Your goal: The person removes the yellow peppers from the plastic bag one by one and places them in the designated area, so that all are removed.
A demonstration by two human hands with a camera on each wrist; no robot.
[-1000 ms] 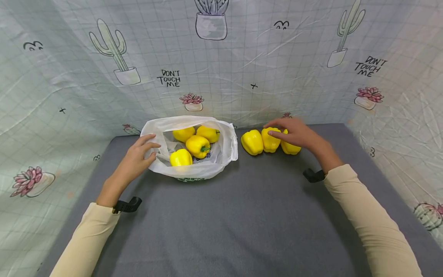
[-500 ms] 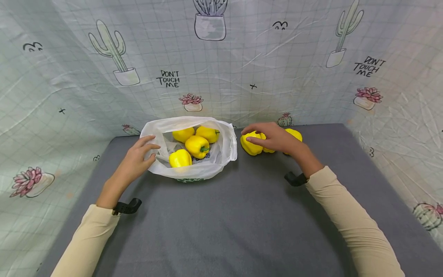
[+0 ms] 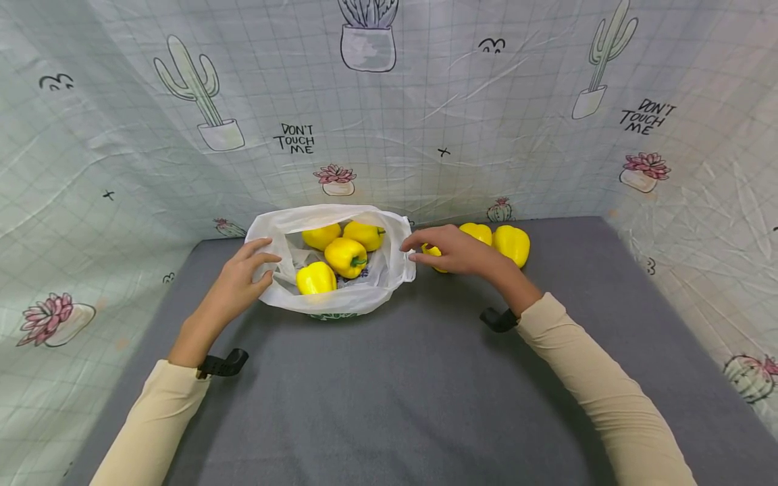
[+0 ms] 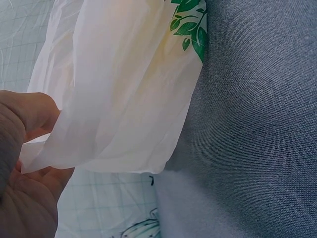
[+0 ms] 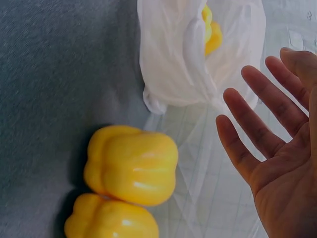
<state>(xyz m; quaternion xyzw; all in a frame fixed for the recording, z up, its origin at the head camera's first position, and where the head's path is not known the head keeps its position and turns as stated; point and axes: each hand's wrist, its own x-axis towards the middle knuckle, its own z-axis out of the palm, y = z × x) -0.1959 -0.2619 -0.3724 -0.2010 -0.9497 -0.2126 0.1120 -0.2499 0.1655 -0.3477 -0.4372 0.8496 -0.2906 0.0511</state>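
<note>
Left hand [image 3: 237,282]: fingers pinching the bag [image 3: 358,302] edge, probably so it gapes
Right hand [image 3: 454,250]: fingers loose, holding nothing, right by the bag
Peppers [image 3: 346,257]: four inside, three out

In the head view, the right hand [image 3: 452,248] covers most of the loose pepper beside the bag [image 3: 430,250]. The near wall of the white bag [image 3: 337,302] conceals the underside of the front bagged pepper [image 3: 316,277]. The bottom edge truncates the left sleeve [image 3: 148,415] and right sleeve [image 3: 602,385]. In the left wrist view, bag film obscures part of the left hand [image 4: 29,198]; the green print [image 4: 190,25] exits at the top. In the right wrist view, the bottom edge crops the lower pepper [image 5: 111,218]; fingertip-to-bag contact is indeterminate.
</note>
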